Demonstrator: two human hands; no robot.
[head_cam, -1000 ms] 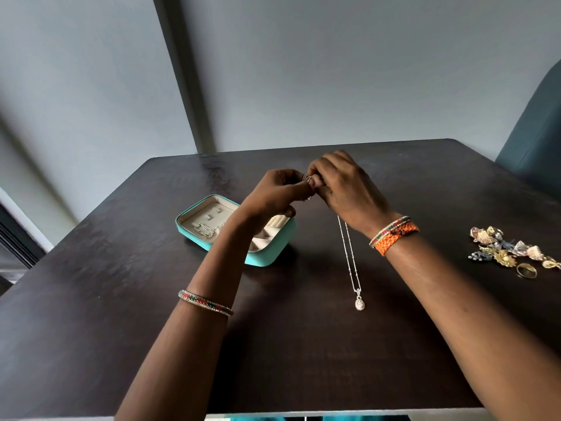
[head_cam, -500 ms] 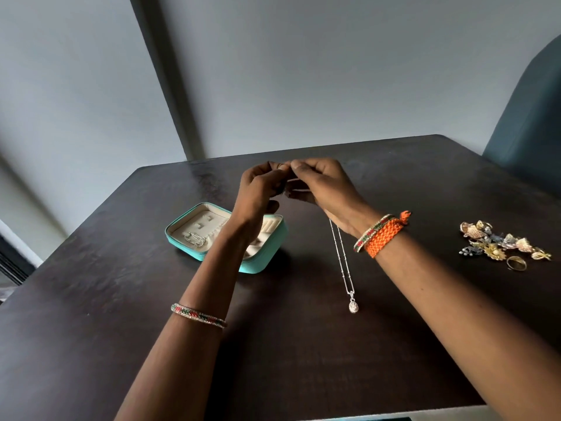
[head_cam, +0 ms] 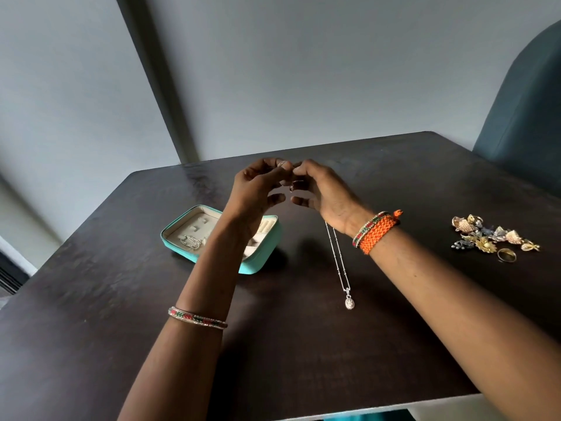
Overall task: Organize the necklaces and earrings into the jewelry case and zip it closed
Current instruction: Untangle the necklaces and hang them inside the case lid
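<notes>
Necklace (head_cam: 339, 262) hanging from my right hand (head_cam: 326, 192), I see both hands' fingertips pinching its top, left hand (head_cam: 258, 192) over teal case (head_cam: 258, 265)

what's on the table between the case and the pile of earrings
In the head view, only the necklace hanging from the hands, its pendant low over the table, between case and earrings.
</notes>
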